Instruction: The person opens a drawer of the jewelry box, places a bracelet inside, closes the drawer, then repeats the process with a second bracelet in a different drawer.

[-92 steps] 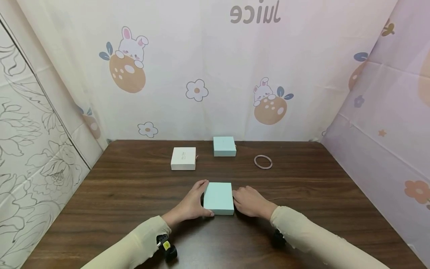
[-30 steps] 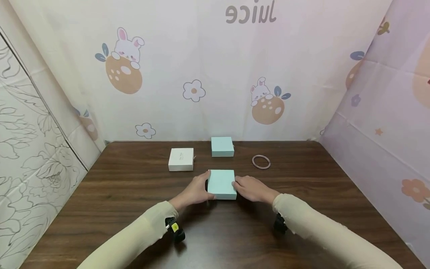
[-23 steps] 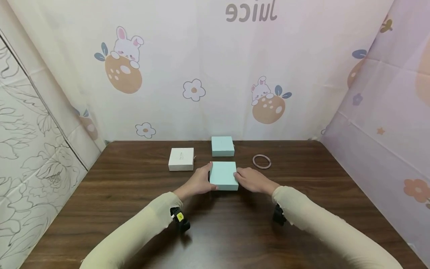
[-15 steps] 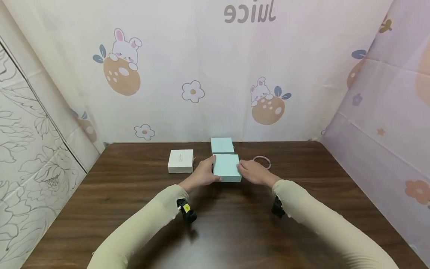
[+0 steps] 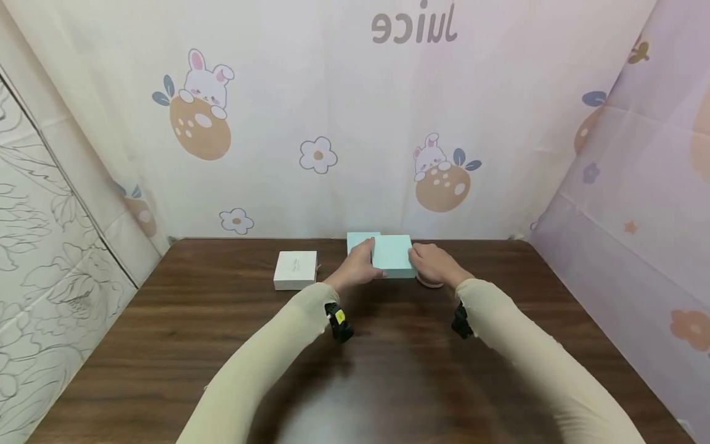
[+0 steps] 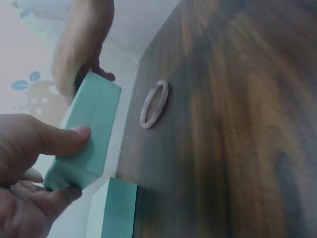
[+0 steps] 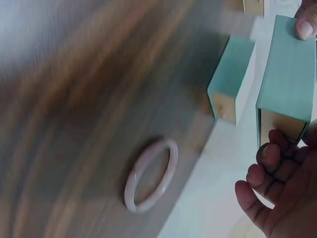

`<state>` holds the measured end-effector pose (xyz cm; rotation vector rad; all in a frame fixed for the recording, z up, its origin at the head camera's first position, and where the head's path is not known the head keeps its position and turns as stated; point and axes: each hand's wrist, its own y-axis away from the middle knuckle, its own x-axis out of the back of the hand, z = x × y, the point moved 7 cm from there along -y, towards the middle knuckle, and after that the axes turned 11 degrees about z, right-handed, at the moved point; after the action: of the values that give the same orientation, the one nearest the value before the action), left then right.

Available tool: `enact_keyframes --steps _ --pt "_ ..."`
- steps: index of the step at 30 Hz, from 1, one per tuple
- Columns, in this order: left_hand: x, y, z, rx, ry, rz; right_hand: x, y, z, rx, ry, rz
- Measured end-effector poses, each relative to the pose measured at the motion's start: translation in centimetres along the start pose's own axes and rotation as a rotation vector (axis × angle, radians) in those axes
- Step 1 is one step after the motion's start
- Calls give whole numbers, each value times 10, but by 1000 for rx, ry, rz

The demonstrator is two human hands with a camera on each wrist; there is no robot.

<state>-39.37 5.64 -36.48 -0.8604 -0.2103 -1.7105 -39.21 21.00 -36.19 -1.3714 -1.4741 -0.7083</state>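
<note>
Box (image 5: pixel 394 254) aloft, between two hands!
Left grip (image 5: pixel 357 266) clamps one side, right grip (image 5: pixel 438 264) pinches the other; ring (image 7: pixel 135 173) lies nearer the right.

Two boxes (image 5: pixel 295 269), ring (image 7: pixel 131 191) on table (image 5: pixel 166 345)

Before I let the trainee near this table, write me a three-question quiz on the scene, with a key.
1. Multiple choice: what does the left hand grip?
a) a white square box
b) a pale teal square box
c) nothing

2. True or false: the held box is raised clear of the dark brown wood-grain tabletop.

3. Fill in: in the head view, the pale pink round ring is partly hidden by the ____ hand.

Key: 1. b; 2. True, as both wrist views show; 3. right hand.
</note>
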Motion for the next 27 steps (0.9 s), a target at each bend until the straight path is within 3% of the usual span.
enact_keyframes --steps 8,13,18,23,27 --pt "-17 -30 4 15 5 36 17 -17 22 9 -22 -24" --pt "-22 -46 12 -23 -1 83 24 -29 34 -20 -25 -24" --pt "-31 -59 16 -38 -28 107 23 -40 48 -72 2 -10" --pt "-40 -67 10 1 -99 120 16 -46 55 -83 32 -6" --pt "-48 -67 2 39 -196 77 3 -50 58 -105 58 -1"
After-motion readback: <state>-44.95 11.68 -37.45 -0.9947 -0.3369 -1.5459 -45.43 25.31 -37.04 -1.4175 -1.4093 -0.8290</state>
